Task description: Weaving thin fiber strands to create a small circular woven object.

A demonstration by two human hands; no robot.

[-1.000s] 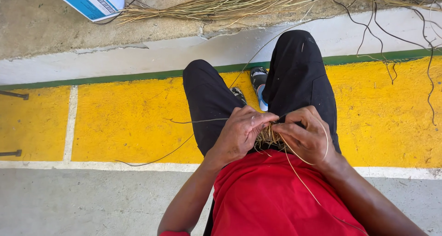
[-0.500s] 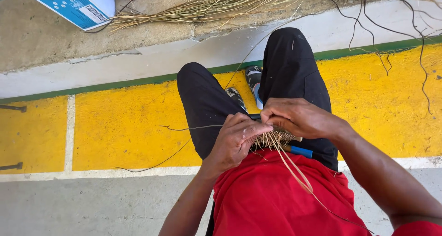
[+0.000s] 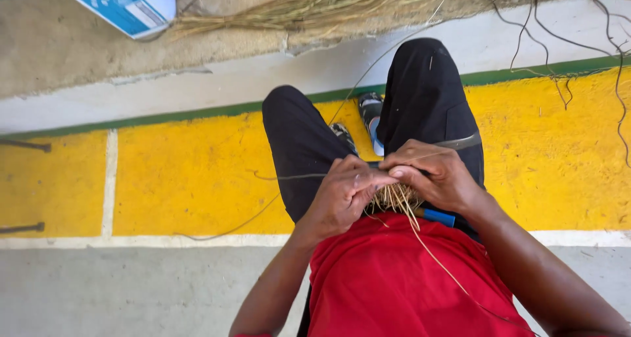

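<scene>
Straw bundle (image 3: 393,197) pinched btwn left hand (image 3: 343,195) & right hand (image 3: 430,176).

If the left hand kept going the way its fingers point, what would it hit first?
The left hand points toward the right hand; their fingertips already meet over the straw bundle, so it would press into those fingers first, though depth is hard to judge.
</scene>
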